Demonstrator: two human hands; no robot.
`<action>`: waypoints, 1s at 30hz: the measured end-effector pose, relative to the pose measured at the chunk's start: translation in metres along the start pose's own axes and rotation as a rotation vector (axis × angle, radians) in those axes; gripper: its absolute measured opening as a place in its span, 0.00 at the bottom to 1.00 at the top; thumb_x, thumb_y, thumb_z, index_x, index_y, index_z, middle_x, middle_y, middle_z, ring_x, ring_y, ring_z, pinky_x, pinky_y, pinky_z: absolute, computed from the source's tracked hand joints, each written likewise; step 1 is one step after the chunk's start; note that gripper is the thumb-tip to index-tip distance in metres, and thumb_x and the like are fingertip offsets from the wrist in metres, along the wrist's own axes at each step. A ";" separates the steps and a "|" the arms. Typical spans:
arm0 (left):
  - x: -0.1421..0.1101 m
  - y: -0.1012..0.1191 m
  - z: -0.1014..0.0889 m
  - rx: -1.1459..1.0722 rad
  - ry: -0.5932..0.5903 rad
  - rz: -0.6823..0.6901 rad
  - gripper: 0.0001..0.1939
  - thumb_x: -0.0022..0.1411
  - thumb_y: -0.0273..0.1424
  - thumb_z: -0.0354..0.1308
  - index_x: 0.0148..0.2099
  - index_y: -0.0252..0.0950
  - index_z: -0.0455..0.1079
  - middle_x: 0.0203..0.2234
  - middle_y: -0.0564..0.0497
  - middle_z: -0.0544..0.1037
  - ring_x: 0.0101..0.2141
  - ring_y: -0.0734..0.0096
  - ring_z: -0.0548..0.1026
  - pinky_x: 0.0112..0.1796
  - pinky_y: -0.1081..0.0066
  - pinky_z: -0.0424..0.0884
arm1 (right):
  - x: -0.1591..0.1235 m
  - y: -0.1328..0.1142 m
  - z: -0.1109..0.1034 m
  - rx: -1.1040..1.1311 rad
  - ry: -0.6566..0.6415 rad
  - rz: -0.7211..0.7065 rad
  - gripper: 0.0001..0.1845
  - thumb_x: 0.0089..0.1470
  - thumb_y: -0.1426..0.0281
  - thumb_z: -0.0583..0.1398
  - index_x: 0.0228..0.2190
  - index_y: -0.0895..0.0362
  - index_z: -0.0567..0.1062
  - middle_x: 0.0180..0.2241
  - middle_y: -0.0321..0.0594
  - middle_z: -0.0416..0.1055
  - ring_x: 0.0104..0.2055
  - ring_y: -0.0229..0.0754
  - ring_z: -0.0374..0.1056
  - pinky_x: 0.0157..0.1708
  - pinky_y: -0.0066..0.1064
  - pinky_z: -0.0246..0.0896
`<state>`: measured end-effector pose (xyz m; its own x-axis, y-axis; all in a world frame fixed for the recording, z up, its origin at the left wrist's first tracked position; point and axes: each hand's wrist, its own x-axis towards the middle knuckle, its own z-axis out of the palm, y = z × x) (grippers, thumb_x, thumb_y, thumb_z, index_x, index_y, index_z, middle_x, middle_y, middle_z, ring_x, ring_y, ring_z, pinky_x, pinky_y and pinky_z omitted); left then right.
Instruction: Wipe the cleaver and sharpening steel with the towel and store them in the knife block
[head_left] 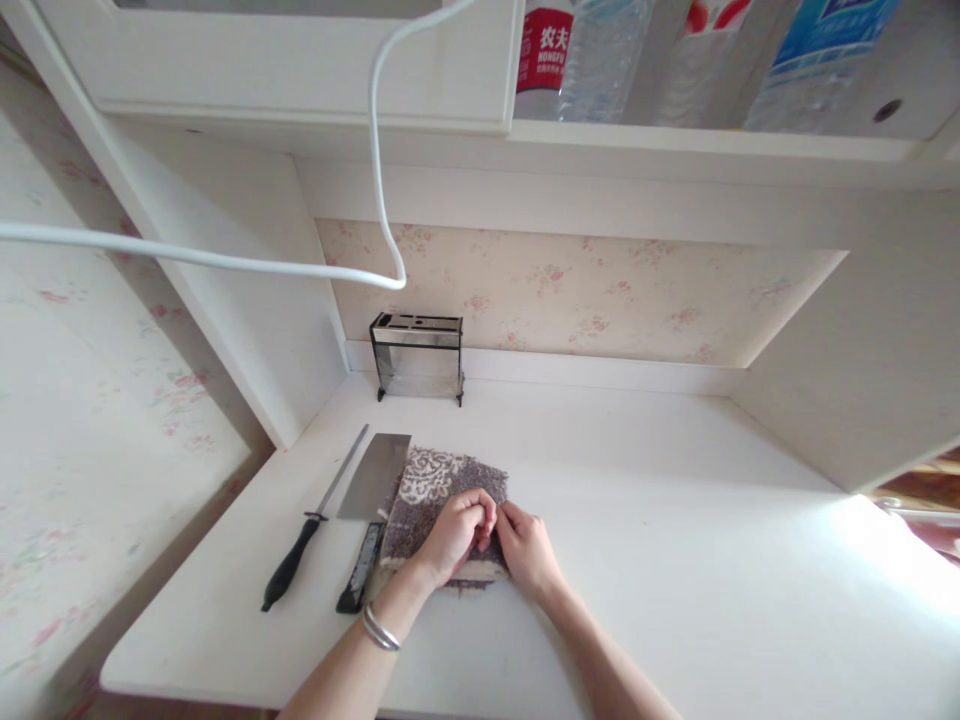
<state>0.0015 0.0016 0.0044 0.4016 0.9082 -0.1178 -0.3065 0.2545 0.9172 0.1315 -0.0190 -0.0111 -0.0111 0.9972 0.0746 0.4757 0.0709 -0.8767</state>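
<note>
A folded piece of purple-grey carpet-like cloth [442, 480] with a cream pattern and frayed edges lies on the white tabletop. Over its right part rests my left hand [463, 532], fingers curled in; whatever they may hold is hidden. Close beside it, my right hand [527, 548] is closed in a pinch at the cloth's right edge. Left of the cloth lies a cleaver, its broad grey blade [375, 478] pointing away and its dark handle [361, 570] toward me. Farther left is a sharpening steel [302, 550] with a black handle.
At the back left of the tabletop [675, 480] stands a clear, black-framed holder [418, 360]. A white cable [300, 268] hangs across the view. Overhead, a cabinet shelf [705, 142] holds several plastic bottles [604, 60]. Side panels [847, 330] bound the recess.
</note>
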 end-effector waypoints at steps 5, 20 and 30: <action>-0.001 0.001 0.000 0.003 0.003 0.001 0.05 0.48 0.23 0.48 0.25 0.34 0.63 0.17 0.56 0.63 0.17 0.80 0.60 0.20 0.76 0.54 | -0.001 0.000 0.000 -0.005 -0.005 0.002 0.20 0.59 0.60 0.49 0.20 0.56 0.65 0.19 0.33 0.64 0.23 0.36 0.58 0.24 0.25 0.49; -0.001 0.001 0.001 -0.007 -0.004 -0.003 0.04 0.48 0.23 0.49 0.25 0.34 0.64 0.17 0.57 0.63 0.18 0.80 0.60 0.20 0.76 0.54 | -0.001 -0.002 -0.001 -0.005 -0.001 0.000 0.21 0.59 0.59 0.49 0.20 0.55 0.65 0.18 0.33 0.64 0.22 0.36 0.57 0.24 0.25 0.50; 0.000 0.000 0.000 -0.044 0.011 -0.028 0.03 0.47 0.24 0.50 0.25 0.34 0.63 0.16 0.57 0.63 0.17 0.80 0.59 0.19 0.76 0.53 | 0.049 -0.013 -0.023 0.389 -0.083 0.153 0.23 0.57 0.52 0.50 0.22 0.56 0.64 0.18 0.31 0.62 0.16 0.31 0.53 0.15 0.23 0.46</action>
<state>0.0017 0.0016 0.0042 0.4012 0.9041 -0.1471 -0.3336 0.2937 0.8958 0.1451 0.0283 0.0150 -0.0449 0.9945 -0.0947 0.1107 -0.0893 -0.9898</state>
